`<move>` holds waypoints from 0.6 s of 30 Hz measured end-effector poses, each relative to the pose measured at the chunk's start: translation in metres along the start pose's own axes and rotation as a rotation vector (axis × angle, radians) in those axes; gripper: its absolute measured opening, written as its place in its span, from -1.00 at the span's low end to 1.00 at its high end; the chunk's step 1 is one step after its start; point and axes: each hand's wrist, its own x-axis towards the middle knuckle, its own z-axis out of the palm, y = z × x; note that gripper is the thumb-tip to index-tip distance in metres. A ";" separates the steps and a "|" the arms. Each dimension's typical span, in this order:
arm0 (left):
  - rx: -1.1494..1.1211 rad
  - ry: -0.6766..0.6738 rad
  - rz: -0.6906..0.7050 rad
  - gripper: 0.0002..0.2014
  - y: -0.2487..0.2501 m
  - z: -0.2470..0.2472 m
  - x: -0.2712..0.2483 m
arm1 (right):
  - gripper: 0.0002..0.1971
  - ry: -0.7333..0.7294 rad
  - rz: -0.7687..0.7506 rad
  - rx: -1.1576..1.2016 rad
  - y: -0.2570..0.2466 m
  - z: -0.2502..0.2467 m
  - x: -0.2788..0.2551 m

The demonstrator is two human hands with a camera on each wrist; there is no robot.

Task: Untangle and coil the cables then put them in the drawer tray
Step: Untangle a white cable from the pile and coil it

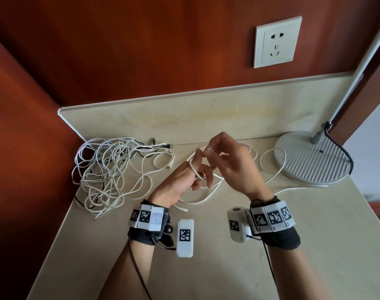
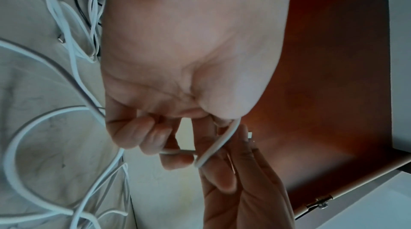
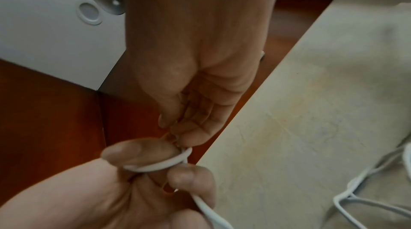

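Above the desk (image 1: pixel 271 245), the left hand (image 1: pixel 180 180) has a white cable (image 1: pixel 197 173) looped around its thumb, fingers curled on it, while the right hand (image 1: pixel 232 167) pinches that cable's plug end between thumb and fingertips. The cable's slack trails across the desk toward the lamp base (image 1: pixel 312 156). A tangled pile of cables (image 1: pixel 107 172) lies at the desk's left; no drawer tray shows.

Cable tangle (image 1: pixel 111 172) blocks left, lamp base (image 1: pixel 312 156) right — bare countertop (image 1: pixel 217 273) in front.

Soft even daylight, faint shadows, head view sharp with bowed edges, both wrist views dim, soft, blurred
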 end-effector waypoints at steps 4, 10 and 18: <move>0.132 -0.094 0.068 -0.22 -0.005 -0.002 0.000 | -0.87 0.017 0.063 0.100 0.001 -0.002 0.000; 0.204 -0.215 0.083 -0.72 0.001 -0.012 -0.001 | -0.85 -0.021 0.062 0.107 -0.004 0.000 -0.001; 0.312 -0.040 0.097 -0.73 -0.007 -0.024 0.011 | -0.87 -0.030 0.070 0.144 -0.011 -0.001 -0.002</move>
